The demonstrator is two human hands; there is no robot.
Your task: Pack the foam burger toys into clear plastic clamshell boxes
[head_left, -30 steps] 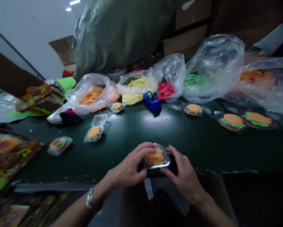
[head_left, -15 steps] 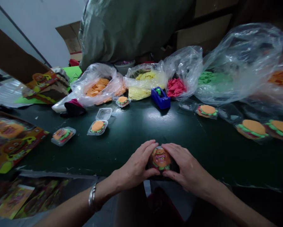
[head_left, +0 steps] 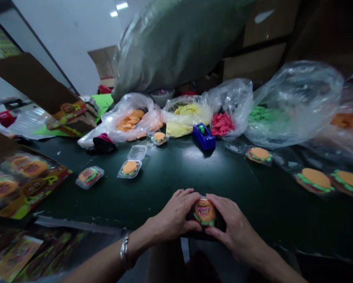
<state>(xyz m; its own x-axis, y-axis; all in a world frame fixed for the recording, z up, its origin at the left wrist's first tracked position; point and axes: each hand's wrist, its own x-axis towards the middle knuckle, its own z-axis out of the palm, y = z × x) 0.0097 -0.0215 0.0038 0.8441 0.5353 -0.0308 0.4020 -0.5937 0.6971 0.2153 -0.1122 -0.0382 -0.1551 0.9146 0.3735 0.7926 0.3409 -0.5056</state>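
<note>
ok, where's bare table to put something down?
Widest: the table between the tape dispenser and held burger pack. Also right of the right hand, nearer than the burgers at far right. Crowded: back edge, lined with plastic bags; far left, taken by the display box.

The burger pack [head_left: 205, 213] at lower centre is clear plastic, its top edge glinting. The table [head_left: 167, 173] looks smooth, with a pale sheen mid-frame. Thin, crinkled, glossy plastic bags [head_left: 297, 102] line the middle; the blue tape dispenser [head_left: 205, 138] there looks like hard, shiny plastic. The lower-left bracelet [head_left: 124, 251] is polished metal; the upper-right boxes [head_left: 254, 63] are matt cardboard.
</note>
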